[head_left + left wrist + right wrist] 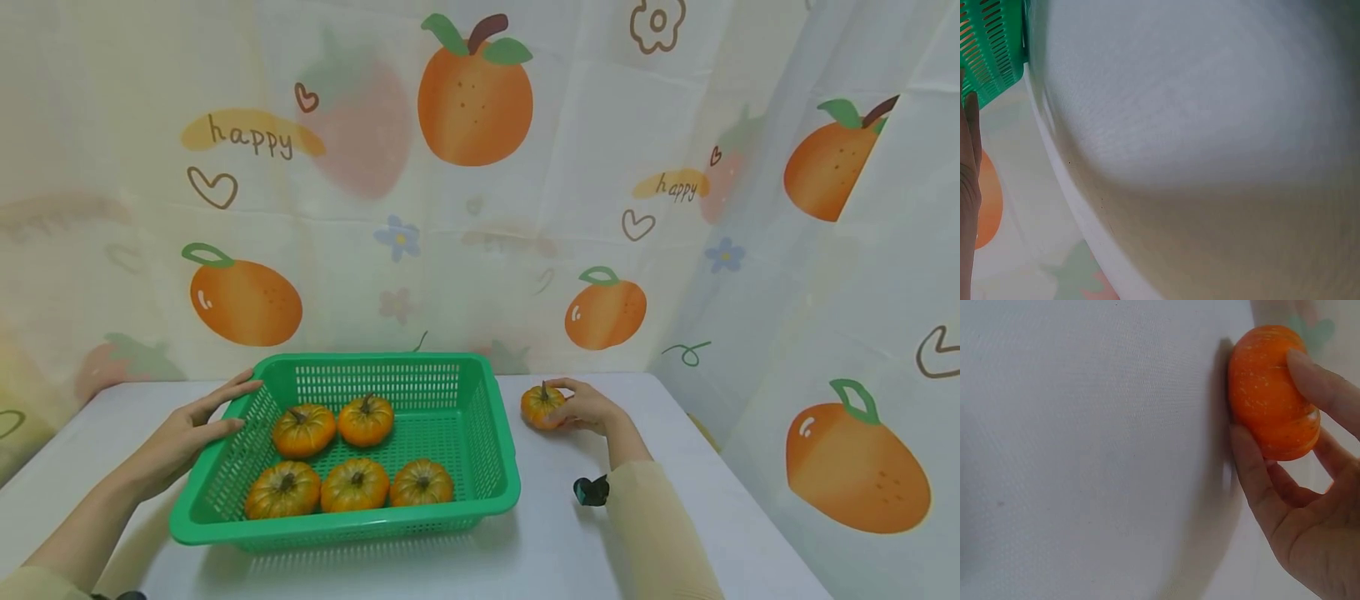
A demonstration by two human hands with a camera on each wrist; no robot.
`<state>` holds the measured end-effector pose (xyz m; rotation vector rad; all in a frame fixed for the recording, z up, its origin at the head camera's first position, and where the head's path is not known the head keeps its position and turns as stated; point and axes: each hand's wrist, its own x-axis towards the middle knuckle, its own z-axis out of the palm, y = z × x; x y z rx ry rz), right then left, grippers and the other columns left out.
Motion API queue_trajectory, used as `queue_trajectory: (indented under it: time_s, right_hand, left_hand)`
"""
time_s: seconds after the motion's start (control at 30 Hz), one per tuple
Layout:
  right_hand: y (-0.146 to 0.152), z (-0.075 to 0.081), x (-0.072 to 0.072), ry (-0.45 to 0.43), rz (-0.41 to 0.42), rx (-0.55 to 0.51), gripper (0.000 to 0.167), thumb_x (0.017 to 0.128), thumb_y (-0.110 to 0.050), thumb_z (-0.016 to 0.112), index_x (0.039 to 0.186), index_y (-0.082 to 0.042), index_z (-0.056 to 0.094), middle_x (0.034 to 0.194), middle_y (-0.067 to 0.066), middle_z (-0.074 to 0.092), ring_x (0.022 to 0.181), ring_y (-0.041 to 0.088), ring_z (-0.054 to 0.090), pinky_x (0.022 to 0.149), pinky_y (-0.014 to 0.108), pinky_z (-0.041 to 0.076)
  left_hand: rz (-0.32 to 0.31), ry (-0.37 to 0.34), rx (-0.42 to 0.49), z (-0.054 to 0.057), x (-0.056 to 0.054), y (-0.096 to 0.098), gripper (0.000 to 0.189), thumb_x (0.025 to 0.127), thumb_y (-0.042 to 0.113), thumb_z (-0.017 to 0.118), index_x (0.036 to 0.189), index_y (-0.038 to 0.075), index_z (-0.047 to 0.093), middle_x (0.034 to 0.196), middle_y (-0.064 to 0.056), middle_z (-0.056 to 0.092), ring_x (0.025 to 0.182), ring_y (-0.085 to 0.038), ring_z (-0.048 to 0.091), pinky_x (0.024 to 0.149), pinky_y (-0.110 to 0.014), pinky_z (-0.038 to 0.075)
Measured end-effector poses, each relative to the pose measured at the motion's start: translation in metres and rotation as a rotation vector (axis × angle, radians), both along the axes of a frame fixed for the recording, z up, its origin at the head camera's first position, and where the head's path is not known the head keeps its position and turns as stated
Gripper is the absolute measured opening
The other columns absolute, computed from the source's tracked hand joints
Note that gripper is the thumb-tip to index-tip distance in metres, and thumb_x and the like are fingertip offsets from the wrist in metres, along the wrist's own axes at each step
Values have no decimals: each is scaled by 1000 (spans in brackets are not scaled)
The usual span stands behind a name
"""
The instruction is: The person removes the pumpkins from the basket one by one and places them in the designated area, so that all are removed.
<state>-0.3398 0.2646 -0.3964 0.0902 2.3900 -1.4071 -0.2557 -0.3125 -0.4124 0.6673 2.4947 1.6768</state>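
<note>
To the right of the green plastic basket (pixel 487 450), my right hand (pixel 588 408) holds a small orange pumpkin (pixel 542 406) low over the white table. The right wrist view shows the thumb and fingers about the pumpkin's (pixel 1269 394) sides, with pale speckles on its skin. My left hand (pixel 180 433) rests against the basket's left rim, its fingers extended along the outside edge. Inside the basket sit several similar pumpkins (pixel 355 485), two at the back left and three in a front row, stems mostly upward.
The white table (pixel 570 542) extends around the basket on both sides. Behind it hangs a pale curtain (pixel 480 217) printed with oranges, strawberries and hearts, and it continues along the right side. A small dark object (pixel 591 491) shows beside the right sleeve.
</note>
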Motion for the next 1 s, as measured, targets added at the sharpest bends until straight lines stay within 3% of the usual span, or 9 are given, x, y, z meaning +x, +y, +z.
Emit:
queue_trajectory:
  time_s: [0.27,0.6,1.0]
  right_hand:
    - [0,-1,0,-17,-14,-4,78,79,-6,75,149,-15,42,136,18,45,101,22,53,84,29,55]
    - [4,1,1,-27,3,10,78,81,-9,76,149,-15,40,141,19,42,110,26,51,101,39,52]
    - [8,4,1,-25,29,48,77,84,-20,77,150,-10,38,138,22,48,108,27,55,95,40,56]
  left_hand:
    - [-2,-2,3,0,1,1,56,104,13,45,157,13,27,166,24,8,122,32,20,89,-4,42]
    - [-12,-14,23,1,1,1,56,104,12,45,157,12,26,165,25,8,120,33,24,88,-9,48]
    - [-2,2,-4,1,1,1,55,104,13,45,157,12,27,167,22,7,127,29,14,89,-2,39]
